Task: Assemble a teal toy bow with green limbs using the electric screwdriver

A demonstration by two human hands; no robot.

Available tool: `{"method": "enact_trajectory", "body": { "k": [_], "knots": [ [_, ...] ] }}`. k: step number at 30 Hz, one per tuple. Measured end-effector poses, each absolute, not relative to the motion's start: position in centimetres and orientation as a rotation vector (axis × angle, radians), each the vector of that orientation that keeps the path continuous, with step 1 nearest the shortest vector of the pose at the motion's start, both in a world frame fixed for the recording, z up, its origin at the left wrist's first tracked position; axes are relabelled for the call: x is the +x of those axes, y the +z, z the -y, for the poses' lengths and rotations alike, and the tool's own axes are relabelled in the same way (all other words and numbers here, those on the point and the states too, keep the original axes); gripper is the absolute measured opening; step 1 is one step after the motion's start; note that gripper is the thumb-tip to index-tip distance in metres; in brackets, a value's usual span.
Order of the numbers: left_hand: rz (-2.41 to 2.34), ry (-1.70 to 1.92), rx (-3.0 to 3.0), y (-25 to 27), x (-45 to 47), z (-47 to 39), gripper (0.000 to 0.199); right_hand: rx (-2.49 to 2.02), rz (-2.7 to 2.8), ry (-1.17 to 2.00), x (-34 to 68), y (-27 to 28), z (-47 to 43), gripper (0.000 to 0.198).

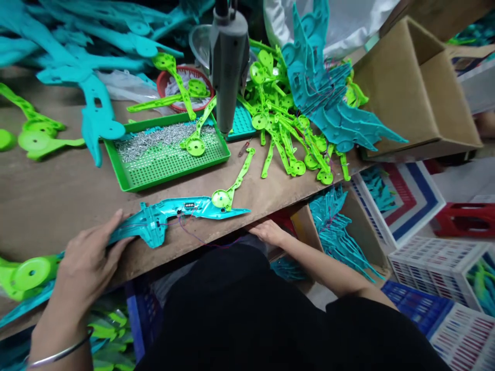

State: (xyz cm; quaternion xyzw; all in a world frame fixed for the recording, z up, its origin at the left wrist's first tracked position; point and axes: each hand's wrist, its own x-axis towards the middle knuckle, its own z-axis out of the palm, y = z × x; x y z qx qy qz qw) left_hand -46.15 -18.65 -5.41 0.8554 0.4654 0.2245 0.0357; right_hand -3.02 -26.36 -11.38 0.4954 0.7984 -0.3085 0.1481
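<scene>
My left hand (87, 257) grips the left end of a turquoise plastic toy shell (154, 219), thumb on the near side and fingers on the far side. The shell lies along the bench's front edge, with a small metal spring-like part inside and thin red and purple wires (197, 238) hanging off it. On its right end rests a lime-green arm piece (222, 198) with a round disc. My right hand (266, 232) is at the bench's front edge, right of the shell and apart from it; its fingertips are hidden under the edge.
A green tray (170, 172) of small screws stands behind the shell. Above it hangs a grey powered screwdriver (228, 67). Lime-green parts (282, 123) and a turquoise wing-like stack (320, 87) lie to the right, near a cardboard box (402, 98). Crates stand lower right.
</scene>
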Motion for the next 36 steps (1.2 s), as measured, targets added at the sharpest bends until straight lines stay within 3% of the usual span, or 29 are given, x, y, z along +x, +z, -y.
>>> {"method": "enact_trajectory", "body": {
  "k": [9,14,18,20,23,28,32,36],
  "knots": [
    [-1.450,0.815,2.657,-3.6,-44.7,19.9,0.083,1.189,-2.130,-1.315,-2.4,-5.1,24.4,0.033],
    [-1.523,0.696,2.406,0.5,-44.4,21.8,0.054,1.128,-1.795,-2.178,-1.6,0.9,21.4,0.020],
    [-1.006,0.401,2.183,3.5,-42.9,23.0,0.037,1.843,-1.794,-2.711,-2.5,2.5,17.8,0.027],
    [-0.780,0.267,2.113,4.1,-40.5,23.4,0.033,2.133,-1.794,-2.680,-3.2,2.1,16.1,0.030],
    [-0.672,0.209,2.073,3.5,-35.4,23.6,0.028,2.142,-1.977,-2.400,-4.0,0.9,13.9,0.024],
    [-1.004,0.581,2.375,-0.2,-27.4,21.3,0.039,1.954,-2.156,-2.237,-4.7,-0.3,11.3,0.012],
    [-1.245,0.566,2.545,-3.0,-24.4,19.0,0.070,1.858,-2.305,-2.134,-4.7,-0.7,10.2,0.012],
    [-1.238,0.542,2.593,-4.4,-24.1,18.7,0.062,1.735,-2.672,-1.721,-4.2,-0.8,10.1,0.016]
  ]
}}
